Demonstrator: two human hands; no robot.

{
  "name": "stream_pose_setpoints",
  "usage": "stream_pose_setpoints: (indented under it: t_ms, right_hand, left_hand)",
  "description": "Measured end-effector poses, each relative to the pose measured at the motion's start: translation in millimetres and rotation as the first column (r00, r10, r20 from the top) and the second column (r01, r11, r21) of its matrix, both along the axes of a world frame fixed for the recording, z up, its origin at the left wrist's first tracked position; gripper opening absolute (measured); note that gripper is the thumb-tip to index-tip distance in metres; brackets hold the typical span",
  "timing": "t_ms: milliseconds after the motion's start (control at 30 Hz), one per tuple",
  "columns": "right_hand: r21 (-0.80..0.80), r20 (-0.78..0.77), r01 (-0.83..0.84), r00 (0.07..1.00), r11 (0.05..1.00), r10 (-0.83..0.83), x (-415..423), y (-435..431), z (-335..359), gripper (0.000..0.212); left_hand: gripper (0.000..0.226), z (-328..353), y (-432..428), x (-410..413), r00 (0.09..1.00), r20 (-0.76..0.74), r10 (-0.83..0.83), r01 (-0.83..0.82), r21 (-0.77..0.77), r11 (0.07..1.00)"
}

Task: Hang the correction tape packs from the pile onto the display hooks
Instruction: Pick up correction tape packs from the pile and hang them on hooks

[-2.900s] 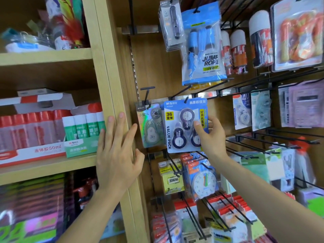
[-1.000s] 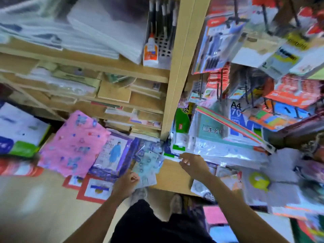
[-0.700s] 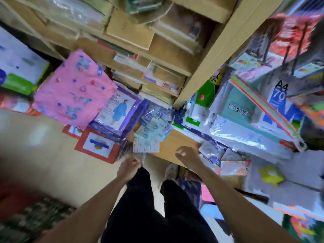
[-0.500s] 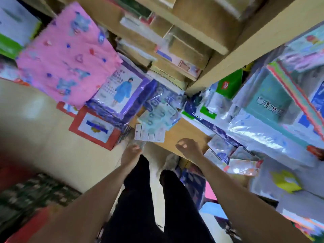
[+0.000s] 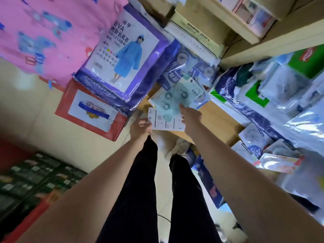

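Note:
A pile of correction tape packs lies on a low wooden shelf (image 5: 215,120). On top is a pale teal pack (image 5: 172,97), with blue packs (image 5: 185,67) behind it. A pack lying white back up (image 5: 164,122) sits at the near edge. My left hand (image 5: 140,128) pinches that pack's left corner. My right hand (image 5: 190,118) rests on the pile with a finger stretched onto the teal pack; its other fingers are hidden. No display hooks are in view.
A purple raincoat pack (image 5: 129,55), a pink patterned pack (image 5: 47,32) and a red-framed pack (image 5: 91,111) lie left of the pile. Plastic-wrapped goods (image 5: 273,95) crowd the right. Boxes (image 5: 194,35) are stacked behind. My legs (image 5: 140,190) stand below on a pale floor.
The view has swung down from the hook wall to the low shelf. Both hands have reached forward onto the pile; my left hand has taken hold of the white-backed pack's corner.

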State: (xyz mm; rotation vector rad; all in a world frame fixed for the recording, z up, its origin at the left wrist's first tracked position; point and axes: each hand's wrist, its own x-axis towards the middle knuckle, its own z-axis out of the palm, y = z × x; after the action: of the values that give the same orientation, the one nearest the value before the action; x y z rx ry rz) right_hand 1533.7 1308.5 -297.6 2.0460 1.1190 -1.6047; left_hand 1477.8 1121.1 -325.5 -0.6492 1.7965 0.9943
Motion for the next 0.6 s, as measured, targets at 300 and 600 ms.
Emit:
stream_pose_setpoints:
  t_ms: [300, 600]
  right_hand:
    - [0.17, -0.117, 0.257, 0.964, 0.951, -0.239, -15, -6, 15, 0.033]
    - [0.532, -0.006, 0.118, 0.991, 0.839, -0.135, 76, 2, 95, 0.026]
  left_hand:
    - [0.017, 17, 1, -8, 0.99, 0.091, 0.104, -0.111, 0.079, 0.991]
    - [0.005, 102, 45, -24, 0.922, -0.383, -0.055, 0.154, 0.233, 0.96]
